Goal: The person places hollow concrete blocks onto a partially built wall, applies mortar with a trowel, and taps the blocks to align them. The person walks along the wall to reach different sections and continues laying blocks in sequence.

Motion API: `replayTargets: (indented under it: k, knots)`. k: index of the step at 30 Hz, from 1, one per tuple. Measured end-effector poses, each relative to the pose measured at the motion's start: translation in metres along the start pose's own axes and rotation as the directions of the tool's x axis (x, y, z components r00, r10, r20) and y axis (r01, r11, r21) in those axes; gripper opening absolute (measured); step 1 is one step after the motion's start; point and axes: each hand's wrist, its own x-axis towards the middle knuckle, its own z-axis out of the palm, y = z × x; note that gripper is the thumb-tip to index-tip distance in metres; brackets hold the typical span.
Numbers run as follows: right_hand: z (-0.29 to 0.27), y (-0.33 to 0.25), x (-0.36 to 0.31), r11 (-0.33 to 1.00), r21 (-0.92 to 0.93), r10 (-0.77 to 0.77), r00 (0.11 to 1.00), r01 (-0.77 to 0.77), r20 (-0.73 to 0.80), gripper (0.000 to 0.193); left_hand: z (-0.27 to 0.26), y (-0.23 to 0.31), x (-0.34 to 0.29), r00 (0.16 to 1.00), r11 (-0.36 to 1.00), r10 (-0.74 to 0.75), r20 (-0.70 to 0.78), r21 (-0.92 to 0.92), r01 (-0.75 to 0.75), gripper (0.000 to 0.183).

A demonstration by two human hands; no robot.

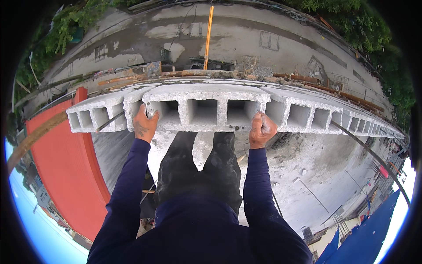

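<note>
A grey hollow concrete block (206, 92) lies in front of my body, its open cells toward me. My left hand (144, 124) grips its left end, with the thumb near the first cell and the fingertips at the joint with the neighbouring block. At the other end, my right hand (261, 130) is closed around the right edge of the same block. More hollow blocks (303, 115) continue the row to the right, and others (99, 116) stand to the left. The undersides of my fingers are partly hidden by the block.
A bent steel bar (41, 136) sticks out from the left blocks, and another bar (373, 156) from the right ones. A red panel (66, 163) stands at the left. Beyond the wall lies a street (162, 31) far below, with an orange pole (209, 37).
</note>
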Motion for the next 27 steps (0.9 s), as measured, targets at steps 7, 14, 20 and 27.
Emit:
replayTargets:
  k: [7, 14, 20, 27]
  knots:
    - [-0.004, 0.031, -0.023, 0.982, 0.068, 0.179, 0.983, -0.176, -0.046, 0.032, 0.001, 0.003, -0.001, 0.998, 0.999, 0.034, -0.046, 0.015, -0.033, 0.058]
    - [-0.004, 0.022, -0.010, 0.879, 0.284, 0.391, 0.920, -0.382, 0.027, 0.037, 0.002, -0.003, 0.002, 0.998, 0.998, 0.059, -0.039, 0.031, -0.057, 0.061]
    - [-0.054, 0.002, 0.005, 0.813, 0.286, 0.496, 0.860, -0.508, 0.118, 0.040, 0.003, -0.011, 0.011, 0.994, 0.988, 0.108, 0.020, 0.108, -0.110, 0.068]
    - [-0.127, -0.045, 0.006, 0.908, -0.135, 0.391, 0.918, -0.396, -0.064, 0.038, 0.010, -0.041, 0.053, 0.961, 0.983, 0.116, 0.251, 0.111, -0.148, 0.082]
